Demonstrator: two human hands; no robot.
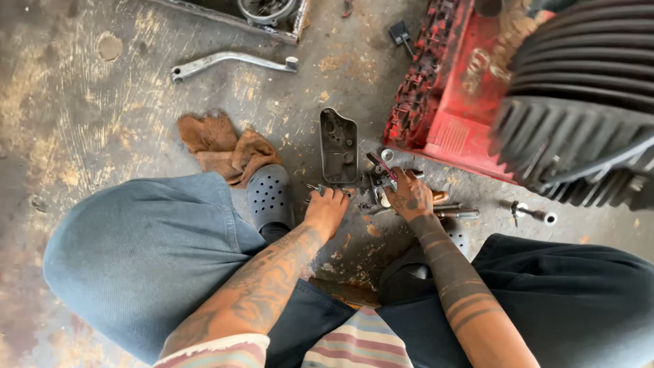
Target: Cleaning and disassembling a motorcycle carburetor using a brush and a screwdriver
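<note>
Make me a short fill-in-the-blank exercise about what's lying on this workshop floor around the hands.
1. The crumpled brown cloth rag lies beside a dark perforated rubber ____.
2. The long bent grey metal lever lies on the concrete ____.
3. The right hand rests on a small metal part next to the ____ machine housing.
4. The left hand is just below the dark grey ____ metal cover plate.

Missing words: clog; floor; red; oblong

Concrete floor [88, 123] rough, stained; rag [225, 146] brown cloth; lever [231, 61] dull bare metal; clog [269, 196] matt rubbery.
</note>
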